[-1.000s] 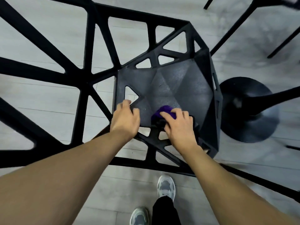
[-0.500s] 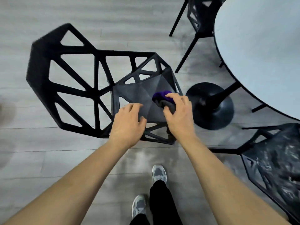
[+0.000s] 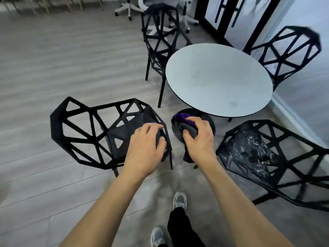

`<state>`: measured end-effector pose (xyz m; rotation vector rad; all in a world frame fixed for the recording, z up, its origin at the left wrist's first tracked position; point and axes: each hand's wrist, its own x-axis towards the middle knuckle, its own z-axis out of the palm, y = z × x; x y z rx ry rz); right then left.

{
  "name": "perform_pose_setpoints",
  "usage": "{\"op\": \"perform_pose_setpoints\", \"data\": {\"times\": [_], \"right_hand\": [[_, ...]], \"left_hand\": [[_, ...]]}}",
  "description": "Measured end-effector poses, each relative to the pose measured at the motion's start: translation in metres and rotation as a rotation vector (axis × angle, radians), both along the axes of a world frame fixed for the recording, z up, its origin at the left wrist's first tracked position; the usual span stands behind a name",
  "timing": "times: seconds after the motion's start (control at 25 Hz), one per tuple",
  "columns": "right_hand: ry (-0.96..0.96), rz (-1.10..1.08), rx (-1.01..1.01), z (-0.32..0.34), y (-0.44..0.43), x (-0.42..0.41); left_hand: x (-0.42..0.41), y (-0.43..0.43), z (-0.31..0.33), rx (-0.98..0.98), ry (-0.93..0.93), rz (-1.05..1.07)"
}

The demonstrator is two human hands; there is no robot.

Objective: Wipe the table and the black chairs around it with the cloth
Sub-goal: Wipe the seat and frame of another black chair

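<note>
A black lattice chair (image 3: 83, 132) stands at the left with its back toward the left. My left hand (image 3: 145, 147) hovers over its seat, fingers spread, holding nothing. My right hand (image 3: 197, 138) is closed on a purple and grey cloth (image 3: 181, 122), held in the air just right of that chair, above the table's black round base (image 3: 211, 120). The round pale table (image 3: 219, 79) lies beyond my right hand. A second black chair (image 3: 267, 157) with a streaked seat stands at the right.
Two more black lattice chairs stand behind the table, one at the back (image 3: 160, 41) and one at the far right (image 3: 288, 50). White office chair bases (image 3: 128, 8) sit at the far top. Grey plank floor stretches to the left. My shoes (image 3: 179, 200) are below.
My head has risen, so the whole table and several chairs came into view. My right hand lifted the cloth off the left chair's seat and moved it right. My left hand came off the seat.
</note>
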<state>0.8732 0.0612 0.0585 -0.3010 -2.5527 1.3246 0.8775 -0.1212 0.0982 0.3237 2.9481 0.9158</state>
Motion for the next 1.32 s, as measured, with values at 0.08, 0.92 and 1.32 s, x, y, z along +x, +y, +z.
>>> {"op": "perform_pose_setpoints", "data": {"times": [0.08, 0.92, 1.32], "right_hand": [[0.034, -0.074, 0.004, 0.026, 0.027, 0.016], [0.114, -0.462, -0.022, 0.113, 0.400, 0.096], [0.059, -0.508, -0.035, 0.090, 0.517, 0.071]], "left_hand": [[0.009, 0.026, 0.022, 0.019, 0.040, -0.062], [0.023, 0.398, 0.093, 0.046, 0.133, -0.395], [-0.018, 0.508, 0.069, 0.033, 0.065, -0.422]]}}
